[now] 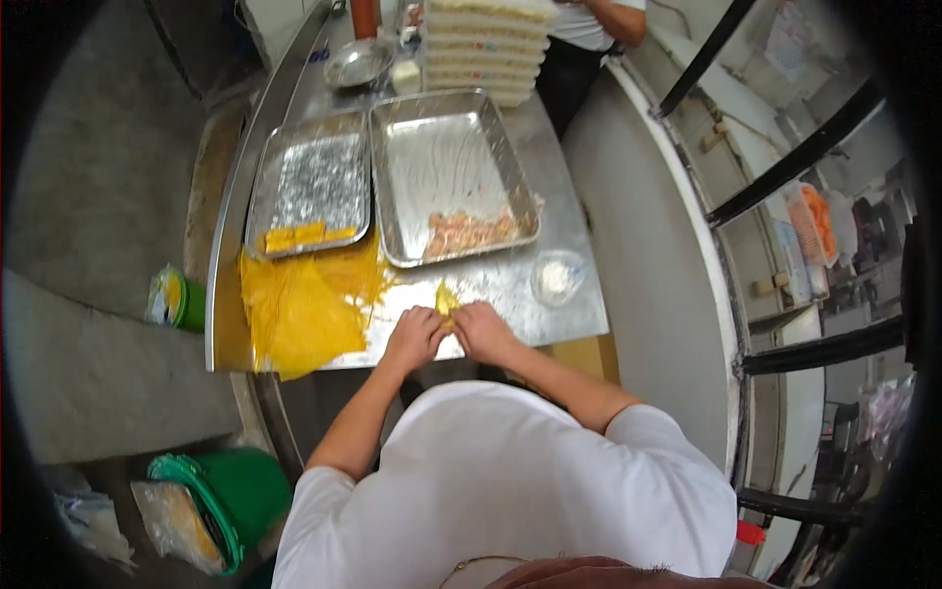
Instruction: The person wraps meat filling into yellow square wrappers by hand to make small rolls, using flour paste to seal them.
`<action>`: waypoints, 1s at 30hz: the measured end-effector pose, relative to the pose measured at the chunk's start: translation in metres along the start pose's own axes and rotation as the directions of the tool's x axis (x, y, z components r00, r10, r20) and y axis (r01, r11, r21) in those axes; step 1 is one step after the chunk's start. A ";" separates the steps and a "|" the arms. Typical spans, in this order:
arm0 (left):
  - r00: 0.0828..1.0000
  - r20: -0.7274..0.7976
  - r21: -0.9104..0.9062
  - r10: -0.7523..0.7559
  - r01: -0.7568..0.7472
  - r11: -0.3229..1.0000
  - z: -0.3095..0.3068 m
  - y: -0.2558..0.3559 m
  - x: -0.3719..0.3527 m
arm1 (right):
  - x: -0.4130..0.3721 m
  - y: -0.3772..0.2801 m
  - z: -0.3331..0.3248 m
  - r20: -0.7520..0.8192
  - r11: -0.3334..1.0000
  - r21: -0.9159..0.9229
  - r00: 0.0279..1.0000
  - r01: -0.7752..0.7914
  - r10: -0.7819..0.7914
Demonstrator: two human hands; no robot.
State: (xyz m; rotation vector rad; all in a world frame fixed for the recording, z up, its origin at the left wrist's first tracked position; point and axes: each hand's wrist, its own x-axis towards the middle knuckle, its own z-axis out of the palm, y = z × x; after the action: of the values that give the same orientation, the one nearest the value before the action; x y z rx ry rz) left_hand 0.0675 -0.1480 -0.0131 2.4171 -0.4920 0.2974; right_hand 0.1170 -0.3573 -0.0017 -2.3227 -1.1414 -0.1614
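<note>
At the front edge of the metal table, my left hand (417, 336) and my right hand (483, 332) sit close together, fingers closed on a small yellow wrapper (446, 298). Its pointed far end sticks out beyond my fingers; the part under them is hidden. To the left lies a spread pile of thin yellow wrapper sheets (304, 319). Several yellow rolls (310, 236) line the near edge of the left metal tray (312, 126). Pinkish chopped filling (473, 234) is gathered at the near end of the right metal tray (432, 123).
Right of my hands stands a small clear bowl of white paste (557, 279). Stacked plastic boxes (486, 54) and a metal bowl (359, 63) are at the far end, where another person (579, 54) stands. A green bin (235, 496) is on the floor at left.
</note>
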 end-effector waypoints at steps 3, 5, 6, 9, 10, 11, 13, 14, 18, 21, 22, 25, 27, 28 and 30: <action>1.000 0.013 0.014 -0.026 0.026 1.000 0.000 0.002 0.003 | 0.000 0.001 -0.010 0.021 1.000 -0.021 1.000 0.023 -0.022; 1.000 -0.028 0.011 -0.006 0.006 1.000 0.000 0.006 0.002 | 0.001 0.003 -0.009 0.125 0.998 -0.069 0.992 -0.013 0.022; 0.998 -0.058 0.008 0.001 -0.001 1.000 -0.001 0.006 0.001 | 0.002 0.003 -0.008 0.122 0.997 -0.072 0.992 -0.012 0.021; 1.000 -0.010 0.020 -0.015 0.015 1.000 -0.001 0.004 -0.001 | 0.002 0.001 -0.006 0.109 0.995 -0.099 0.994 -0.020 0.031; 1.000 -0.001 0.031 -0.027 0.027 0.999 0.001 0.003 0.002 | 0.001 0.001 -0.008 0.102 0.997 -0.075 0.994 -0.017 0.025; 1.000 -0.007 0.030 -0.024 0.024 0.999 0.002 0.002 0.002 | 0.000 0.001 -0.011 0.097 0.999 -0.050 0.995 -0.014 0.019; 1.000 0.005 0.031 -0.028 0.028 0.999 0.002 0.002 0.000 | -0.002 -0.001 -0.018 0.050 0.999 -0.014 0.998 -0.042 0.043; 0.999 0.002 0.030 -0.032 0.031 0.999 0.002 0.002 -0.001 | -0.002 -0.002 -0.021 0.003 0.997 0.032 0.997 -0.072 0.072; 0.999 -0.040 0.041 0.019 -0.017 0.999 -0.001 0.003 0.000 | -0.002 0.013 -0.058 -0.125 0.967 0.022 0.959 -0.253 0.253; 0.999 -0.036 0.031 0.008 -0.007 1.000 0.000 0.003 0.000 | -0.011 0.042 -0.084 -0.236 0.935 -0.095 0.920 -0.342 0.313; 1.000 -0.029 0.029 -0.001 0.001 1.000 0.001 0.002 -0.001 | -0.015 0.052 -0.094 -0.235 0.879 -0.158 0.882 -0.449 0.408; 0.999 -0.038 0.028 0.003 -0.002 1.000 0.002 0.001 -0.002 | -0.027 0.070 -0.113 -0.204 0.753 -0.281 0.804 -0.595 0.558; 0.999 -0.046 0.023 0.008 -0.007 1.000 0.002 0.000 -0.002 | -0.033 0.081 -0.116 -0.133 0.657 -0.386 0.743 -0.648 0.656; 0.999 -0.049 0.022 0.015 -0.014 1.000 0.002 0.000 -0.002 | -0.036 0.088 -0.112 -0.132 0.655 -0.390 0.744 -0.647 0.656; 0.999 -0.049 0.018 0.018 -0.017 1.000 0.002 -0.001 -0.002 | -0.038 0.094 -0.108 0.045 0.571 -0.524 0.649 -0.632 0.759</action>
State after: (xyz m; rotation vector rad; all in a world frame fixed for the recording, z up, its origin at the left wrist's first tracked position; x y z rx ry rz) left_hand 0.0662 -0.1480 -0.0165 2.4177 -0.4901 0.3699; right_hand 0.1781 -0.4863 0.0373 -3.1320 -0.1604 0.2184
